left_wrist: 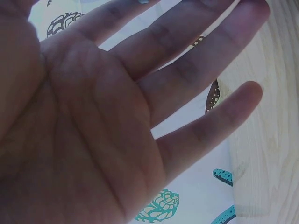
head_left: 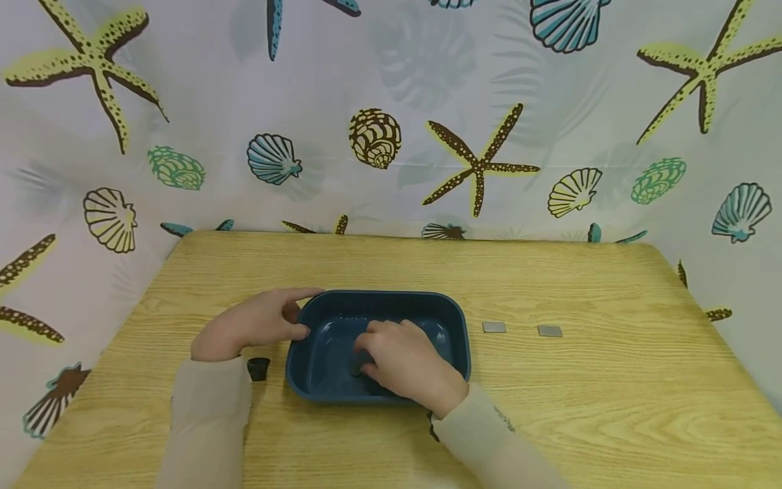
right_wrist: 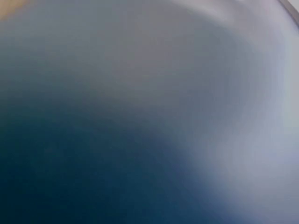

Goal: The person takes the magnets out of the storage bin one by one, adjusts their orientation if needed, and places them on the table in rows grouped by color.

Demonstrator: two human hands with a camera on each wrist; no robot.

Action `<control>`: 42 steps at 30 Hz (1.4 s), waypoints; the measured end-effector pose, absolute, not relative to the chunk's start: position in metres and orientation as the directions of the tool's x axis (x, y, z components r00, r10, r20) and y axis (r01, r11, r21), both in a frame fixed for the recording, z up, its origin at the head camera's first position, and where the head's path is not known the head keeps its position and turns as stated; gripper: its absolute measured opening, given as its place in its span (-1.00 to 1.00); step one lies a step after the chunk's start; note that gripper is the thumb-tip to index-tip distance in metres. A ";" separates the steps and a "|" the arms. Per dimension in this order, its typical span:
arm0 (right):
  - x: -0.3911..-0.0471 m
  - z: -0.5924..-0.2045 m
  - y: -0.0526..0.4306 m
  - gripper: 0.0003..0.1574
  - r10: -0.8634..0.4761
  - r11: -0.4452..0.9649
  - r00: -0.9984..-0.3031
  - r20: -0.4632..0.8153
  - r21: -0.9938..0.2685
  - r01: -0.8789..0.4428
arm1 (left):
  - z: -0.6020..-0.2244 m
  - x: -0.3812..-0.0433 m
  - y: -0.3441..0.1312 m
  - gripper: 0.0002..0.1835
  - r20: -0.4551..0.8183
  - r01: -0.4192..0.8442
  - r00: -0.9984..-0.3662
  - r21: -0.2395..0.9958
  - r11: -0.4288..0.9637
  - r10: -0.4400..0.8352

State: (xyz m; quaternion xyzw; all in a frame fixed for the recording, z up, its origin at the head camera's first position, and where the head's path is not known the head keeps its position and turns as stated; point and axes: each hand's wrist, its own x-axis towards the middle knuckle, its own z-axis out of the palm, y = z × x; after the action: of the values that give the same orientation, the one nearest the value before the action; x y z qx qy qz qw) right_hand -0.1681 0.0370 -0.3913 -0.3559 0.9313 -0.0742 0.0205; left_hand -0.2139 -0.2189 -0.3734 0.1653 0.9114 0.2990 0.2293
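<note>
A dark blue rectangular basin (head_left: 379,398) with rounded corners sits on the wooden table. At its left end, my left hand (head_left: 263,319) touches the rim near the upper left corner, thumb and fingers spread; the left wrist view shows the palm and straight fingers (left_wrist: 196,79). My right hand (head_left: 406,360) reaches down into the basin with bent fingers. Between its thumb and index finger shows part of a small dark roundish thing (head_left: 356,367), mostly hidden by the hand. The right wrist view is a blur, with the basin's blue wall (right_wrist: 84,172) filling much of it.
Two small flat grey rectangular pieces, one nearer (head_left: 494,327) and one farther right (head_left: 550,331), lie right of the basin. A small black piece (head_left: 258,369) shows beside the left cuff. Behind the table (head_left: 611,394) hangs a white cloth (head_left: 330,81) printed with shells and starfish.
</note>
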 end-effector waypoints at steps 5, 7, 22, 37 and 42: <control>-0.165 -0.392 0.032 -0.72 -0.678 0.729 -0.735 0.013 -0.115 -0.675 | -0.372 -0.213 -0.218 -0.20 -0.325 0.156 -0.844 0.612 0.775 0.426; -0.164 -0.393 0.030 -0.74 -0.683 0.726 -0.731 0.013 -0.106 -0.680 | -0.372 -0.213 -0.217 -0.20 -0.329 0.151 -0.845 0.608 0.780 0.421; -0.164 -0.402 0.028 -0.76 -0.683 0.725 -0.729 -0.037 -0.157 -0.671 | -0.372 -0.212 -0.218 -0.20 -0.319 0.173 -0.836 0.620 0.765 0.447; -0.167 -0.401 0.030 -0.69 -0.665 0.737 -0.733 -0.143 -0.288 -0.612 | -0.370 -0.211 -0.219 -0.19 -0.320 0.169 -0.845 0.601 0.781 0.429; -0.166 -0.400 0.032 -0.75 -0.629 0.766 -0.766 -0.137 -0.280 -0.579 | -0.371 -0.212 -0.218 -0.20 -0.321 0.167 -0.845 0.601 0.782 0.428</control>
State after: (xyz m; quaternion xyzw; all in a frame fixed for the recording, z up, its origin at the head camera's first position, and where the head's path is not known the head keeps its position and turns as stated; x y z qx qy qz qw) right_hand -0.1657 0.0315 -0.4000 -0.3236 0.9329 -0.1113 0.1120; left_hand -0.2122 -0.2181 -0.3714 0.1623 0.9164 0.2877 0.2262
